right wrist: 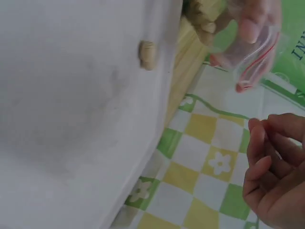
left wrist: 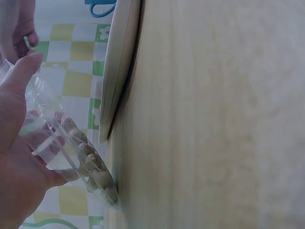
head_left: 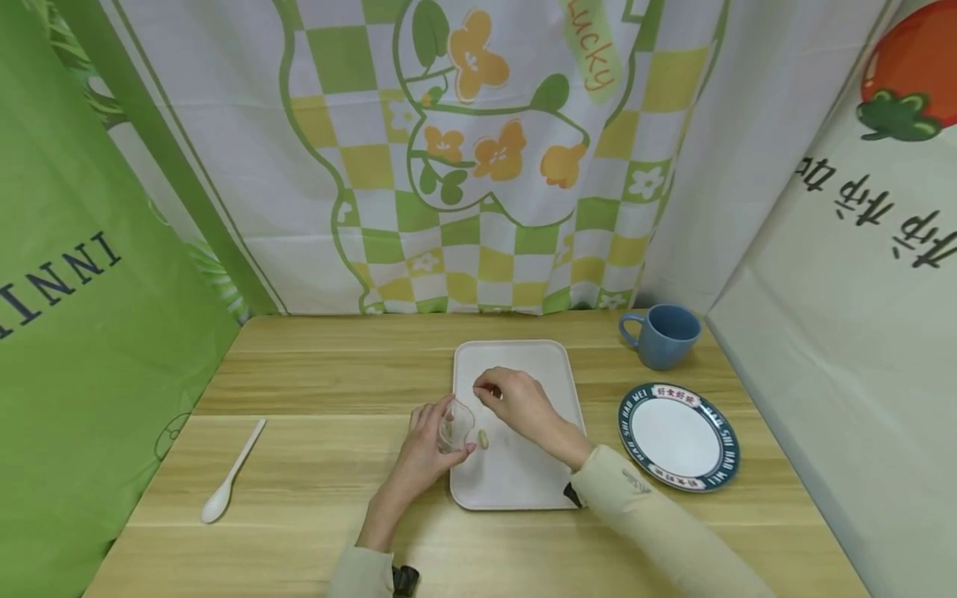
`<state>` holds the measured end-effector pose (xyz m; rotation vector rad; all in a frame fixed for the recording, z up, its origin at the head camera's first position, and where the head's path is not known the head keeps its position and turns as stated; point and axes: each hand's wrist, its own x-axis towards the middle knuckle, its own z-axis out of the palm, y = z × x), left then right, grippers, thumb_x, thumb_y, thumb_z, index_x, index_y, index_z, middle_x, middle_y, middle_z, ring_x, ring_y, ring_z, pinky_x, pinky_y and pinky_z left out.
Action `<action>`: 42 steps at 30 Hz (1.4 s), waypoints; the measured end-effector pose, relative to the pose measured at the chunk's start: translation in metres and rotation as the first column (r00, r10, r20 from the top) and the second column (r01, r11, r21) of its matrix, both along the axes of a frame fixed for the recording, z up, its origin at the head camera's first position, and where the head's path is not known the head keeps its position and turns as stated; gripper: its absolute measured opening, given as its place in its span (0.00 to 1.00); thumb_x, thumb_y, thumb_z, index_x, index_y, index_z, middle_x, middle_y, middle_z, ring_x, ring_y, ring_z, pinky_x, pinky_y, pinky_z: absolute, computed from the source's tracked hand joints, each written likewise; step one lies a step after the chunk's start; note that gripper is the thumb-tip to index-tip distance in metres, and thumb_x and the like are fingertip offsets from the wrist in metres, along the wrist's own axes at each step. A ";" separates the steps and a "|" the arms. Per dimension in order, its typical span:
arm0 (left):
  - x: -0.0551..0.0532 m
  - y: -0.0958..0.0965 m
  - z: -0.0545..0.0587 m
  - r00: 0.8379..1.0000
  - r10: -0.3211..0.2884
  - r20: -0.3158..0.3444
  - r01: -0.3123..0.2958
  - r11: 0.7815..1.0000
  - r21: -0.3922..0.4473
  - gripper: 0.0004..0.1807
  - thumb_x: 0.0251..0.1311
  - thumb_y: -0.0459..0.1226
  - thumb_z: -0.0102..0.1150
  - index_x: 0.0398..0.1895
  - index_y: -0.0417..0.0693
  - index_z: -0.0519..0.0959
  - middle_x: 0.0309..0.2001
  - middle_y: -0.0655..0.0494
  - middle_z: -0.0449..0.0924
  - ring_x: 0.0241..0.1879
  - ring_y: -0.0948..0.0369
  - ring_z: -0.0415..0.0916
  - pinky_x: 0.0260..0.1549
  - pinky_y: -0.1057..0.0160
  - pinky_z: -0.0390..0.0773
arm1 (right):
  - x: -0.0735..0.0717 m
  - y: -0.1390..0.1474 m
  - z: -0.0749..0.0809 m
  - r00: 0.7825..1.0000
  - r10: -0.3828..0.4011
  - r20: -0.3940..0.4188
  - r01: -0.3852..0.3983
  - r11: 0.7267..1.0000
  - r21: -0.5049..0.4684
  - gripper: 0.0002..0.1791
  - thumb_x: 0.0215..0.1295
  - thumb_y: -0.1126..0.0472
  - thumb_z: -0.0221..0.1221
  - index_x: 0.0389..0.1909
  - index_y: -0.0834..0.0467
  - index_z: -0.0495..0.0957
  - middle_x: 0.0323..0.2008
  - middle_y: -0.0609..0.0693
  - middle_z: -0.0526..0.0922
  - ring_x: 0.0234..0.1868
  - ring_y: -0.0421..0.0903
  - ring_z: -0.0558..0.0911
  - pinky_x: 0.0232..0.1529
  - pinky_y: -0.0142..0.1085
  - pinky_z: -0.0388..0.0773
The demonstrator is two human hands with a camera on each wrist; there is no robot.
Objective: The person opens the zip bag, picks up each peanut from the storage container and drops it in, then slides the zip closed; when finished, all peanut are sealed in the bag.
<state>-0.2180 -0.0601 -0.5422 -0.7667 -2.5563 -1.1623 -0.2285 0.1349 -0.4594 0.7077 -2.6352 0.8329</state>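
Observation:
My left hand holds a clear zip bag at the left edge of the white tray. In the left wrist view, several unshelled peanuts lie in the bottom of the bag. The bag's red zip line shows by the left fingers in the right wrist view. One loose peanut lies on the tray beside the bag. Above the tray, my right hand has its fingers curled, with thumb and fingertips together. Nothing shows between those fingertips in the right wrist view.
A blue mug stands at the back right, behind a plate with a dark patterned rim. On the left of the wooden table lies a white spoon. Printed curtains hang along the back and sides.

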 end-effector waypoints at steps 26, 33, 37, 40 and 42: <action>0.001 -0.001 0.000 0.999 -0.010 0.049 0.010 1.000 -0.003 0.44 0.49 0.42 0.73 0.68 0.41 0.62 0.47 0.48 0.73 0.56 0.51 0.62 0.51 0.48 0.72 | -0.006 -0.008 -0.055 0.948 -0.050 0.313 -0.025 0.973 0.230 0.06 0.56 0.60 0.67 0.29 0.58 0.81 0.26 0.47 0.82 0.25 0.41 0.75 0.27 0.37 0.74; 0.001 0.000 0.002 0.999 -0.008 0.040 0.008 1.000 0.004 0.43 0.50 0.43 0.72 0.67 0.41 0.62 0.45 0.49 0.72 0.54 0.51 0.63 0.49 0.48 0.71 | -0.008 -0.004 -0.055 0.942 0.007 0.337 -0.080 0.976 0.203 0.02 0.57 0.65 0.65 0.31 0.60 0.82 0.26 0.47 0.81 0.26 0.41 0.75 0.27 0.34 0.74; 0.001 0.000 0.001 0.999 -0.005 0.053 0.004 1.000 0.010 0.43 0.49 0.42 0.73 0.67 0.41 0.63 0.45 0.48 0.73 0.54 0.51 0.63 0.50 0.48 0.71 | -0.007 0.001 -0.052 0.942 -0.005 0.334 -0.051 0.986 0.160 0.06 0.59 0.67 0.62 0.36 0.64 0.83 0.30 0.51 0.83 0.29 0.42 0.77 0.31 0.37 0.76; 0.001 0.001 0.001 0.999 -0.002 0.054 0.002 1.000 0.011 0.43 0.49 0.42 0.73 0.67 0.41 0.63 0.45 0.48 0.73 0.55 0.50 0.63 0.50 0.48 0.71 | -0.006 0.005 -0.047 0.958 0.004 0.288 -0.036 0.993 0.108 0.08 0.59 0.68 0.61 0.38 0.66 0.83 0.29 0.53 0.83 0.29 0.43 0.77 0.32 0.36 0.76; 0.001 0.001 0.001 0.999 0.000 0.051 -0.001 1.000 0.010 0.43 0.49 0.42 0.73 0.67 0.42 0.63 0.45 0.50 0.72 0.55 0.50 0.62 0.50 0.48 0.71 | -0.006 0.006 -0.042 0.969 0.008 0.248 -0.028 0.997 0.074 0.07 0.58 0.69 0.61 0.37 0.67 0.83 0.27 0.52 0.82 0.28 0.42 0.77 0.31 0.34 0.75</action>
